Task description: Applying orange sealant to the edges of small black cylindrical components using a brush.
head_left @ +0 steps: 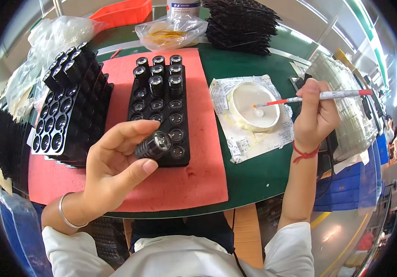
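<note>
Between the thumb and fingers of my left hand (117, 159) is a black ribbed cylinder with a clear lens (154, 145), its glass end tilted up and to the right. It is held above the near end of a black tray (184, 159), where several like lens cylinders (156, 84) stand in the far rows. My right hand (316, 111) pinches a slim paintbrush (330, 95) with a red tip section. Its bristles reach into a round white dish (277, 121) with a whitish substance in it; whether they touch that is unclear. Under the dish lies stained printed paper (242, 150).
Stacked black trays (80, 122) with more lens cylinders stand left on the pink foam mat (207, 171). Behind are a plastic bag (170, 34), an orange bin (124, 14), a white container (182, 8) and piled black trays (240, 27). Clear plastic trays (346, 106) sit at right.
</note>
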Tool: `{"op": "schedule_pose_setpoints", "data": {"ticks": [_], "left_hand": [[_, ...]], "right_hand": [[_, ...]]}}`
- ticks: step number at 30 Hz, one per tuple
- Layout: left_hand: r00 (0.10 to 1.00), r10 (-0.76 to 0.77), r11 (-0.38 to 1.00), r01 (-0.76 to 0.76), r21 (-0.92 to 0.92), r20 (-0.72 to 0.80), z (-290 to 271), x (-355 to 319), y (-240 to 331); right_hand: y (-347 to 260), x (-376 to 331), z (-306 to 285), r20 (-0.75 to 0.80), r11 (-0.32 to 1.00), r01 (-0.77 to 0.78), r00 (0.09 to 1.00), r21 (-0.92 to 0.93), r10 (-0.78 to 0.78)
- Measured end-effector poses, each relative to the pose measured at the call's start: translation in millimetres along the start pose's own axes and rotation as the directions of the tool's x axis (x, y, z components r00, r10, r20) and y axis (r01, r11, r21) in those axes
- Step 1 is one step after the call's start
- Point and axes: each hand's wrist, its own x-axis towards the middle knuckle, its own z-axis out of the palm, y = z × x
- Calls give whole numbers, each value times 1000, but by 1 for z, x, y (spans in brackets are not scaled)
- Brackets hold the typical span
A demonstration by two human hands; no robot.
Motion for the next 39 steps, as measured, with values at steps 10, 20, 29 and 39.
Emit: {"op": "schedule_pose_setpoints", "data": {"ticks": [10,20,29,39], "left_hand": [[987,-8,999,13,-32,162,-12,-1,1],[983,-183,959,186,-215,34,-3,3,9],[937,-319,846,350,-401,144,-12,7,8],[950,-274,856,311,-412,148,-18,8,4]], "right_hand": [[2,11,5,-209,951,-198,946,239,250],[12,11,8,-289,975,-183,934,123,211],[11,14,6,-216,743,-205,878,637,428],[-20,-4,3,297,251,-336,938,908,181]]}}
